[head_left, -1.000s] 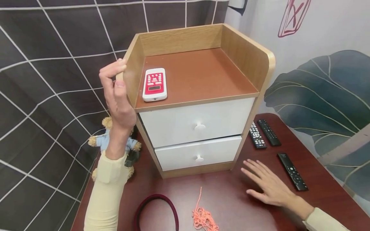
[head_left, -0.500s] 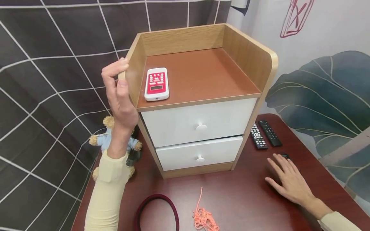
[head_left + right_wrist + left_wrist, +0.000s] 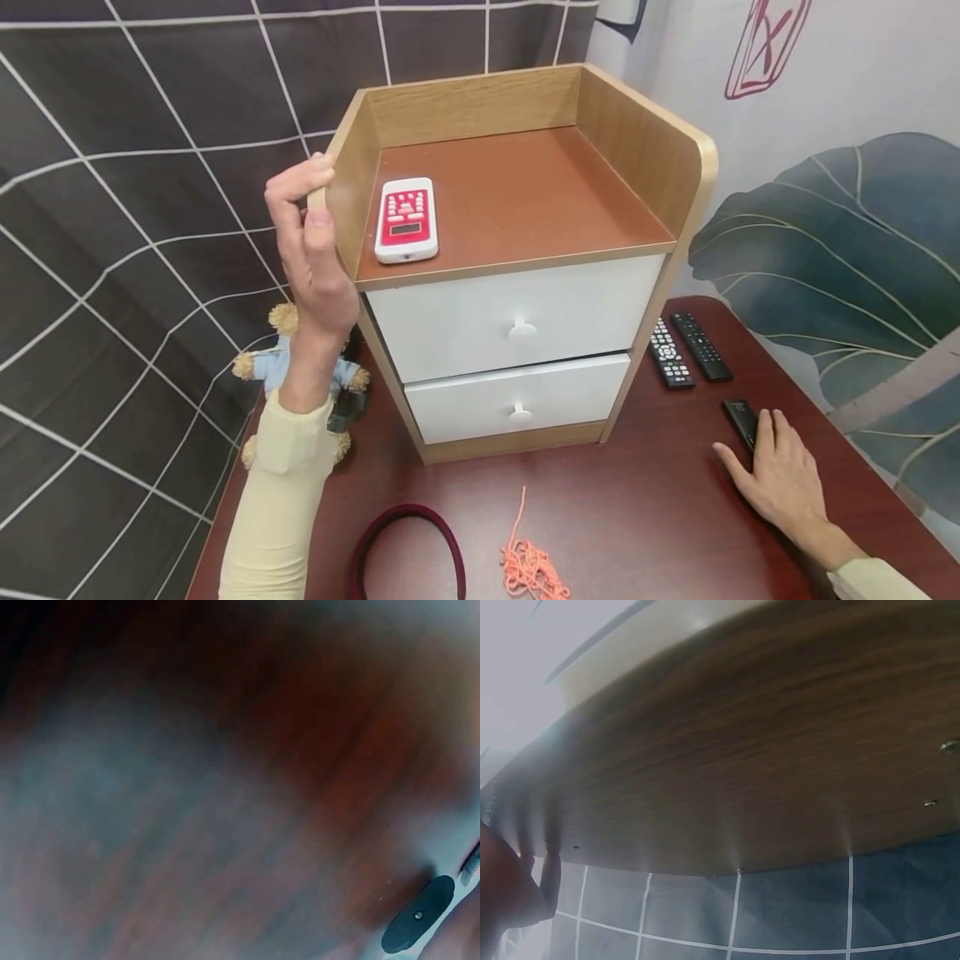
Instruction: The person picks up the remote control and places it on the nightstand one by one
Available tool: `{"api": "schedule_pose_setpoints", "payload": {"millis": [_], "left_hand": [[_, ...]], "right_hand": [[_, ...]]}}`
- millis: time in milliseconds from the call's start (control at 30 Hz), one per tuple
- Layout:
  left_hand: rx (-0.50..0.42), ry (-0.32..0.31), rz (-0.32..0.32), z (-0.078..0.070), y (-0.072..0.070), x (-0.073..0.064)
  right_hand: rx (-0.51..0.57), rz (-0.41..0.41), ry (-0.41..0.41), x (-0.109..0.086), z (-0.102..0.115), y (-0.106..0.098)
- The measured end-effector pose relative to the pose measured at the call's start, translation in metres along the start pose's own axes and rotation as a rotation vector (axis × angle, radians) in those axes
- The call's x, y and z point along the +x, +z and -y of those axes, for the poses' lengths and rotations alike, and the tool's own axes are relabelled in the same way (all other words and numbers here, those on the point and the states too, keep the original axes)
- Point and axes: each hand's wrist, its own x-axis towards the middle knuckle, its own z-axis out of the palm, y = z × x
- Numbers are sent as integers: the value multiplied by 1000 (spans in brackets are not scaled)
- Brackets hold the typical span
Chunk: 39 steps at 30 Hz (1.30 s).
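My left hand (image 3: 318, 267) grips the front edge of the left side panel of a small wooden drawer cabinet (image 3: 525, 267). Fingertips and thumb sit on either side of that edge. The left wrist view shows the brown outer side panel (image 3: 727, 765), with blurred fingers (image 3: 550, 885) at lower left. On the right, my right hand (image 3: 786, 479) lies over the lower part of a black remote control (image 3: 741, 419), fingers extended and thumb spread to the left. Its upper end shows; the hand hides the rest. In the right wrist view, one dark remote end (image 3: 418, 915) appears at lower right.
A white-and-red remote (image 3: 406, 221) lies on the cabinet top. Two more remotes, one with white buttons (image 3: 670, 357) and one black (image 3: 701, 346), lie right of the cabinet. A teddy bear (image 3: 273, 364), dark red headband (image 3: 455, 546) and orange yarn (image 3: 531, 571) are on the table (image 3: 615, 508).
My right hand has moved right across the table, first beside the black remote, then over its upper part, now over its lower part. The left hand keeps its hold on the cabinet.
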Motion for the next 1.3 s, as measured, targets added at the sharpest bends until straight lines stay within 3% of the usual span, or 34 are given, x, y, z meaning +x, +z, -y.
{"api": "schedule_pose_setpoints", "payload": {"millis": [233, 367, 533, 867, 1067, 1300], "left_hand": [[7, -2, 4, 0, 0, 0], [9, -3, 6, 1, 0, 0], [4, -1, 5, 1, 0, 0], [-3, -2, 1, 1, 1, -1], [-18, 4, -5, 0, 2, -1], [-9, 6, 1, 1, 0, -1]], "right_hand": [[-94, 48, 41, 0, -9, 3], [-134, 14, 5, 1, -13, 4], [-94, -18, -25, 1, -13, 4], [-28, 77, 8, 4, -11, -1], [-20, 80, -89, 7, -8, -6], [-39, 74, -232, 6, 11, -12]]}}
